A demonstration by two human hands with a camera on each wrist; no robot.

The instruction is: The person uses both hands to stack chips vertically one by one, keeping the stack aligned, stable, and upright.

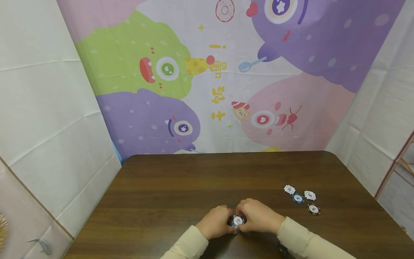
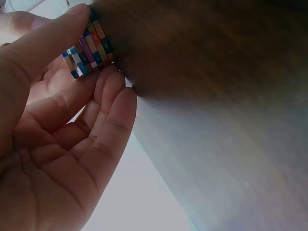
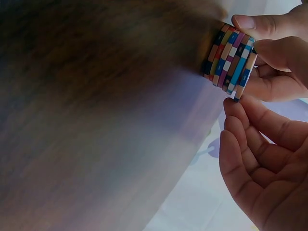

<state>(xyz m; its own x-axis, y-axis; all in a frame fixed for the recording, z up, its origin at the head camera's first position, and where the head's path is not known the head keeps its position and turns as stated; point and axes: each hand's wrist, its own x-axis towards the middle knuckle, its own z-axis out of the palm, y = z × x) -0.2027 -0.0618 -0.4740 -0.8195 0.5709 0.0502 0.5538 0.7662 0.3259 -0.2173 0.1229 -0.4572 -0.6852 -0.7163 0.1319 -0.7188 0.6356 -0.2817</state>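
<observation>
A short stack of several poker chips [image 1: 237, 220] with multicoloured edges stands on the table between both hands. My left hand [image 1: 217, 222] grips the stack's side, its thumb and fingertips against the chip edges [image 2: 94, 48]. From the other side my right hand [image 1: 260, 216] pinches the top chip [image 3: 247, 77] between thumb and fingertips. That chip sits slightly tilted over the chips below [image 3: 224, 57], with a narrow gap at one edge. Fingers hide parts of the stack in every view.
On the brown wooden table [image 1: 181, 180], to the right, lie two white chips [image 1: 289, 189] [image 1: 309, 195], a blue chip [image 1: 298, 198] and a black-and-tan chip [image 1: 313, 209]. A small dark item [image 1: 283, 248] shows partly below the right sleeve. A cartoon-printed cloth [image 1: 207, 136] hangs behind the table.
</observation>
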